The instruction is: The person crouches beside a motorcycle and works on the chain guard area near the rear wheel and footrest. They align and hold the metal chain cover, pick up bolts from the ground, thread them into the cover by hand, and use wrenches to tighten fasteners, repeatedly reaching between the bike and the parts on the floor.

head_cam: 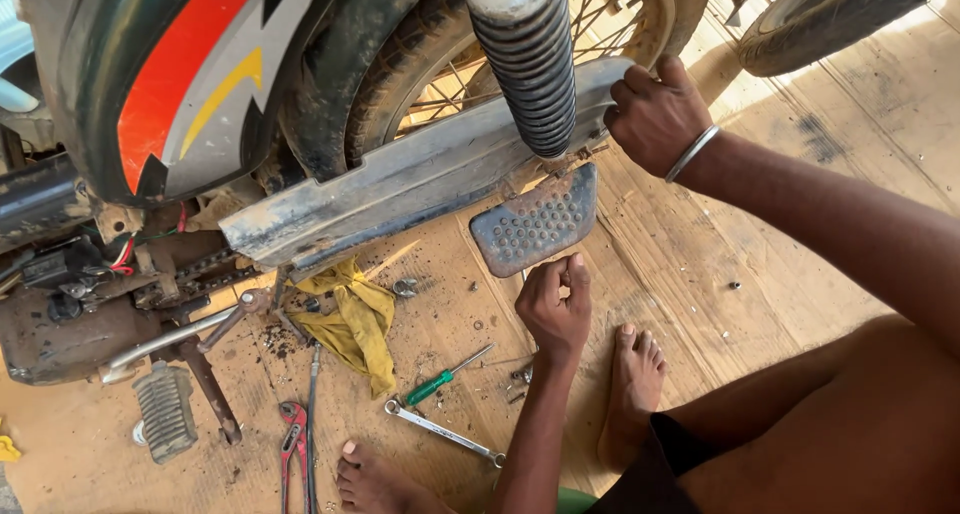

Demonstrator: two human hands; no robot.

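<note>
From the head camera, the dusty grey chain guard runs as one long strip from the lower left of centre up toward the upper right, its long axis tilted that way, rising to the right. It lies beside the spoked rear wheel and behind the black coiled shock absorber, which crosses it near the top middle of the frame.

The right hand, with a metal bangle on its wrist, sits at the upper right end of the guard, fingers curled over the guard's edge and clasping it. The rest of the guard stretches away from that grip down and to the left.

The left hand is lower, in the middle of the frame, just below the perforated metal footrest that hangs under the guard. Its fingers are bunched together, thumb against fingertips; whether something small is pinched there I cannot tell. It is nearer the footrest than the guard, and not touching either.

The guard looks worn: matt grey, streaked with dirt, edges scuffed, with a bent lip along its lower side.

On the wooden floor, lower centre, lie a green-handled screwdriver, a spanner, red-handled pliers and a yellow rag. Bare feet rest near the tools.
</note>
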